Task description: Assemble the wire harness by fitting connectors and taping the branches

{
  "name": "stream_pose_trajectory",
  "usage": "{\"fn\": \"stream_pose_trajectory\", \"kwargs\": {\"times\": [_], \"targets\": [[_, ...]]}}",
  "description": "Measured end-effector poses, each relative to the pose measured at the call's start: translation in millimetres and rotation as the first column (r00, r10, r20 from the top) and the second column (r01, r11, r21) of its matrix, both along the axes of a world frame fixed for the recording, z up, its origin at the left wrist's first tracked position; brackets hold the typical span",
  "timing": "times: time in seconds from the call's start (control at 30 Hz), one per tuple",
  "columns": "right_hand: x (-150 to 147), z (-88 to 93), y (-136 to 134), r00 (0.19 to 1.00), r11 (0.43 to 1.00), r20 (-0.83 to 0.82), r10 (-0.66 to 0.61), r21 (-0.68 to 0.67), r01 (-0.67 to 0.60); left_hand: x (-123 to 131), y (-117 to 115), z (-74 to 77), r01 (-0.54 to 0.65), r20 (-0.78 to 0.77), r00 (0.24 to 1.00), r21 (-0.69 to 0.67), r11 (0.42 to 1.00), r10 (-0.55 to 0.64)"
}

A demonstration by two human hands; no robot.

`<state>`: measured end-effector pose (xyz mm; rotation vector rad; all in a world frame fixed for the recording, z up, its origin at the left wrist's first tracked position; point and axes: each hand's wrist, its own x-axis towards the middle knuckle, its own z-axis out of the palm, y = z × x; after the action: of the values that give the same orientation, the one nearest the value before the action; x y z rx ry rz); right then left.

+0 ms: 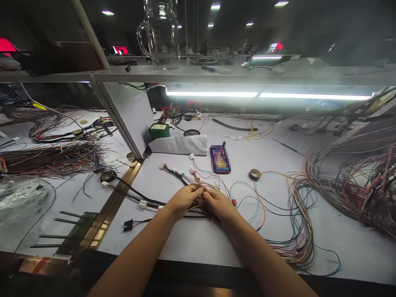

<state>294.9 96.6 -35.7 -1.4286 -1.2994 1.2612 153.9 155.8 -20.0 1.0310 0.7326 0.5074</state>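
Forearms [139, 247] lead to left hand [185, 199] and right hand [219, 203], which meet, pinching wires [197, 180]. These look light and flexible; the plug [192, 170] is probably stiffer, safer to hold.

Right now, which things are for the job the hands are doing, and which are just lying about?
Seem part of the job:
wires held by the left hand and right hand
white plug just beyond

Probably just lying about:
glass jug
green box
plastic bag
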Motion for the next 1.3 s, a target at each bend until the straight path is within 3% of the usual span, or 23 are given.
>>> {"fn": "stream_pose_trajectory", "kwargs": {"times": [0.1, 0.17, 0.23, 0.27, 0.33, 0.43, 0.5, 0.57, 0.63, 0.7, 0.8, 0.9, 1.0, 1.1, 1.2, 1.3], "targets": [[38, 10.3, 1, 0.971, 0.979, 0.121, -0.204, 0.047, 0.200, 2, 2, -0.5, -0.039, -0.061, 0.997, 0.033, 0.999, 0.041], [86, 10.7, 1, 0.823, 0.907, 0.388, -0.414, 0.258, 0.334, 2, 4, -1.0, -0.043, -0.085, 0.995, 0.058, 0.997, 0.047], [140, 4.0, 0, 0.569, 0.861, 0.650, -0.504, 0.434, 0.266, 2, 5, -0.6, -0.018, -0.101, 0.995, 0.057, 0.998, 0.024], [164, -1.0, -1, 0.493, 0.880, 0.731, -0.473, 0.426, 0.212, 2, 5, 0.1, 0.002, -0.106, 0.994, 0.042, 0.999, 0.003], [197, -10.2, -4, 0.440, 0.935, 0.828, -0.349, 0.341, 0.099, 2, 5, 2.1, 0.043, -0.111, 0.993, -0.020, 0.999, -0.045], [204, -9.6, -7, 0.494, 0.931, 0.802, -0.334, 0.362, 0.043, 3, 2, 4.1, 0.040, -0.078, 0.996, -0.145, 0.989, -0.051], [187, 2.0, -10, 0.653, 0.920, 0.674, -0.346, 0.381, 0.094, 4, 1, 3.2, -0.003, -0.032, 0.999, -0.214, 0.977, -0.004], [166, 15.6, -10, 0.861, 0.966, 0.471, -0.189, 0.245, 0.078, 5, -1, 1.0, -0.037, 0.011, 0.999, -0.242, 0.970, 0.041], [148, 22.6, -5, 0.938, 0.997, 0.347, -0.018, 0.080, -0.010, 4, -1, -1.3, -0.045, 0.035, 0.998, -0.248, 0.968, 0.056], [137, 19.3, 5, 0.881, 0.999, 0.472, -0.026, 0.033, 0.011, 4, -2, -2.6, -0.047, 0.043, 0.997, -0.249, 0.967, 0.059], [135, 4.3, 18, 0.705, 0.982, 0.684, -0.187, 0.146, 0.119, 4, -2, -2.4, -0.053, 0.044, 0.997, -0.243, 0.969, 0.066], [139, -3.4, 14, 0.649, 0.939, 0.683, -0.334, 0.301, 0.167, 6, -3, -1.2, -0.066, 0.033, 0.997, -0.230, 0.971, 0.076], [144, -1.8, -8, 0.633, 0.876, 0.620, -0.463, 0.431, 0.218, 7, -5, -0.4, -0.065, 0.032, 0.997, -0.217, 0.974, 0.074], [148, -5.2, -29, 0.705, 0.892, 0.614, -0.355, 0.449, 0.058, 7, -6, 0.4, -0.055, 0.017, 0.998, -0.203, 0.978, 0.060], [149, -14.0, -36, 0.701, 0.906, 0.682, -0.207, 0.404, -0.125, 7, -7, 1.4, -0.035, -0.051, 0.998, -0.170, 0.985, 0.026], [140, -8.3, -33, 0.736, 0.925, 0.644, -0.209, 0.375, -0.066, 7, -7, 2.5, -0.036, -0.079, 0.997, -0.158, 0.987, 0.024]]}}
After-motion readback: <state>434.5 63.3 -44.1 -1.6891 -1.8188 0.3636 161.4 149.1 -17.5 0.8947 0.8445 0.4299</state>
